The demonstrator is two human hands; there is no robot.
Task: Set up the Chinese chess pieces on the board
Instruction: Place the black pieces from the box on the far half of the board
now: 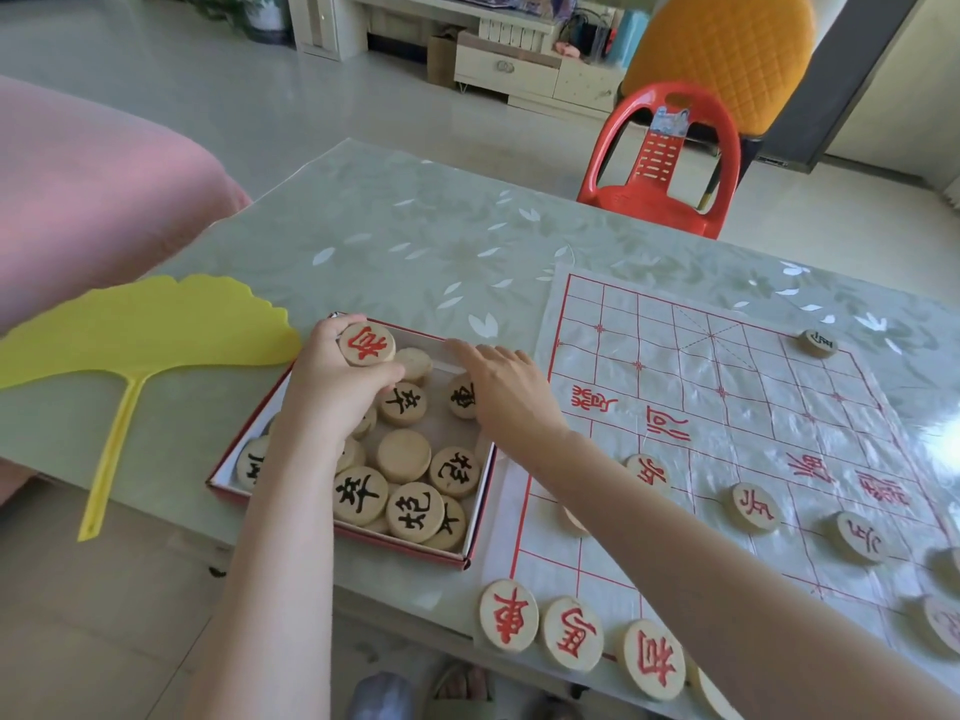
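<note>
Chess piece [366, 344] sits gripped in left hand [332, 389], right hand [506, 389] flat (leaf-patterned tabletop [415, 226]).

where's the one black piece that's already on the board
In the head view, the black piece sits alone at the far right corner of the board, apart from the red pieces.

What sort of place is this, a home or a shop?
Probably a home living room: a low table with a leaf-patterned cover, a pink sofa beside it, and a white cabinet and red chair behind.
</note>
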